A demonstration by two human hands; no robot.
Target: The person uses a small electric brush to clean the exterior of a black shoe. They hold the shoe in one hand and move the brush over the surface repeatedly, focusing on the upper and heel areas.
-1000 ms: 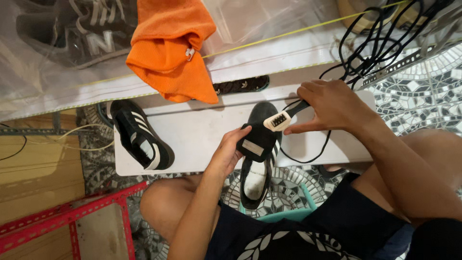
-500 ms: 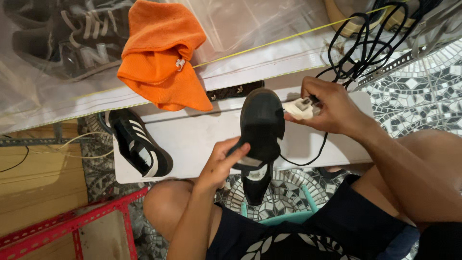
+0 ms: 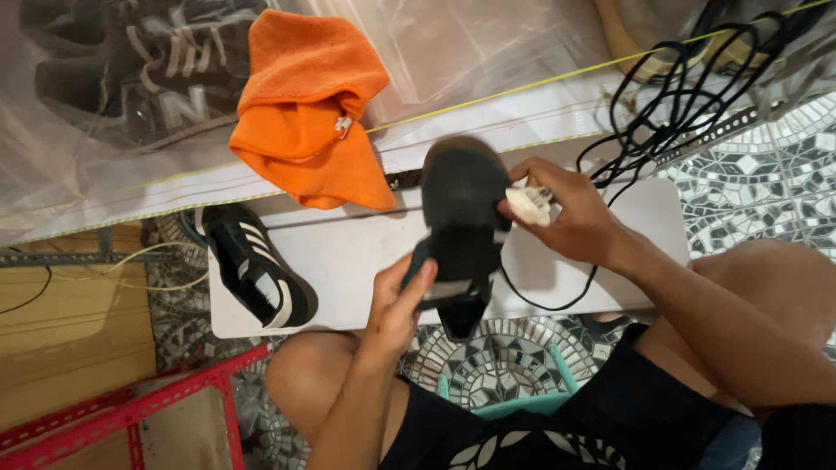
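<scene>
left hand: your left hand point(image 3: 401, 300) sits low in the middle of the frame, fingers curled around the heel end of the black shoe point(image 3: 460, 228), thumb on its side.
right hand: your right hand point(image 3: 570, 218), right of centre, is closed around a small pale brush point(image 3: 528, 205), which touches the shoe's right edge.
black shoe: held sole up, blurred, above the white board point(image 3: 348, 261) at the centre of the frame, toe toward the top.
second shoe: a black sneaker with white stripes point(image 3: 257, 268) lies at the board's left end, well apart from your hands.
orange cloth: an orange cloth point(image 3: 309, 109) hangs at upper centre-left, over clear plastic sheeting point(image 3: 78, 165).
cords: black cords point(image 3: 688, 96) tangle at upper right; one loops down beside your right wrist.
floor: mosaic tile point(image 3: 766, 183) on the right, a red metal frame point(image 3: 131, 409) at lower left.
</scene>
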